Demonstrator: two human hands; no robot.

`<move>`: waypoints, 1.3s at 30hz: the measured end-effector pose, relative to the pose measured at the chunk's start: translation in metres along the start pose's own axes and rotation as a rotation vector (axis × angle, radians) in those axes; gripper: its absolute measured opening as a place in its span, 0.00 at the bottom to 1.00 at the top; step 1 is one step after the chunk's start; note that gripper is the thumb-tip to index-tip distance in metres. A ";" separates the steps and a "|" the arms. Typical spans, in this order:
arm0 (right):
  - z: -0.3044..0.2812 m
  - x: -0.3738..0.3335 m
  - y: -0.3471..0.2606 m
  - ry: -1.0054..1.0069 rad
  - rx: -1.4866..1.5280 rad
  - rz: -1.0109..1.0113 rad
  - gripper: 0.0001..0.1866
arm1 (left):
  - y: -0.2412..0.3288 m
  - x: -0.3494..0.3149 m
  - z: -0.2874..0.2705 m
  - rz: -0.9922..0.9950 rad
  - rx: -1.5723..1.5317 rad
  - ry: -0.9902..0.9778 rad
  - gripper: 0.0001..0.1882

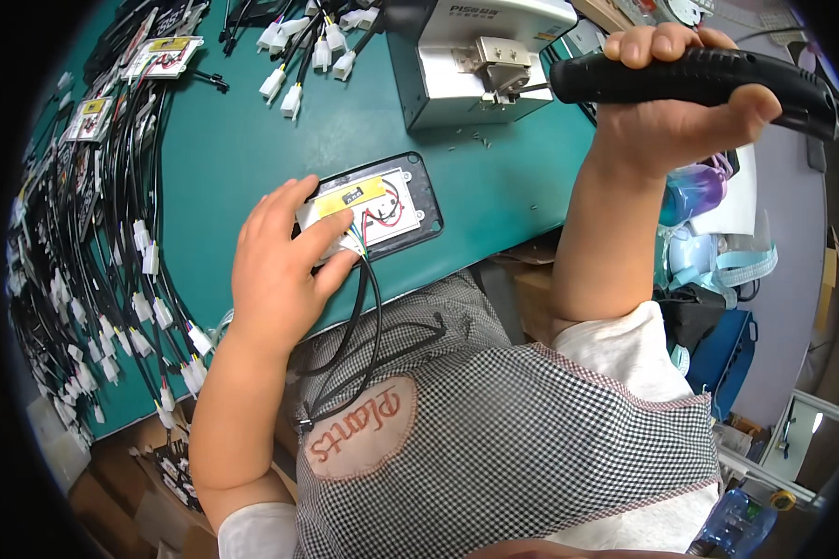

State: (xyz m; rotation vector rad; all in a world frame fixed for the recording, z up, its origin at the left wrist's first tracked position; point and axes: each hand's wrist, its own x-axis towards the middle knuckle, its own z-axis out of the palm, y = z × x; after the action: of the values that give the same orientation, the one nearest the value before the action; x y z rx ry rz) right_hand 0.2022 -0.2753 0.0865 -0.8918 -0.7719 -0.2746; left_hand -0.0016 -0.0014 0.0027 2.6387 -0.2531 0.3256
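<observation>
My left hand point(275, 247) grips the left side of a shallow black plastic case point(427, 191) lying on the green table mat. Inside the case sits a white module point(403, 222) with a yellow label and thin coloured wires. Its black cables point(378, 298) hang over the table edge onto my apron. My fingers hide the case's left end. Raised at the upper right, my right hand point(657, 135) is wrapped round a black electric screwdriver point(690, 79). The screwdriver's thin bit points left, its tip at the metal outlet of a screw feeder point(433, 70).
Bundled black cables with white connectors point(144, 307) cover the left of the mat point(224, 121). More connectors point(294, 65) lie at the back. Small screws point(480, 140) are scattered before the feeder. A purple-blue bottle point(694, 191) and a blue box point(727, 363) are at the right.
</observation>
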 end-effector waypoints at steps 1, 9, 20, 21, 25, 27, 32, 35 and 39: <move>-0.004 0.002 0.004 -0.019 -0.018 -0.021 0.40 | 0.000 0.000 0.000 0.000 -0.003 0.001 0.22; 0.074 -0.011 0.007 0.227 -0.104 0.124 0.33 | 0.000 0.000 0.001 0.002 -0.025 -0.004 0.22; 0.141 -0.086 0.040 -0.396 0.403 0.274 0.43 | -0.015 -0.012 -0.008 -0.029 -0.144 -0.005 0.37; 0.152 -0.092 0.042 -0.337 0.399 0.286 0.41 | -0.016 -0.014 -0.006 -0.022 -0.127 0.015 0.40; 0.160 -0.107 0.057 -0.342 0.335 0.303 0.43 | -0.020 -0.014 -0.004 -0.045 -0.198 0.031 0.40; 0.163 -0.111 0.055 -0.372 0.195 0.370 0.45 | -0.019 -0.014 -0.006 -0.080 -0.212 0.022 0.41; 0.173 -0.111 0.057 -0.387 0.131 0.395 0.43 | -0.018 -0.013 -0.008 -0.111 -0.235 -0.033 0.41; 0.165 -0.107 0.070 -0.544 0.260 0.321 0.42 | -0.020 -0.009 -0.008 -0.111 -0.282 -0.056 0.41; 0.168 -0.114 0.068 -0.503 0.212 0.323 0.41 | -0.024 -0.011 -0.003 -0.044 -0.295 0.017 0.41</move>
State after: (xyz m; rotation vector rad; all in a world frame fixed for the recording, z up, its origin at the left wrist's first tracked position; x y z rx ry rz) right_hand 0.0755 -0.1121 0.0305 -0.8762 -1.0794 0.3257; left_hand -0.0069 0.0225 -0.0077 2.3464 -0.2194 0.2731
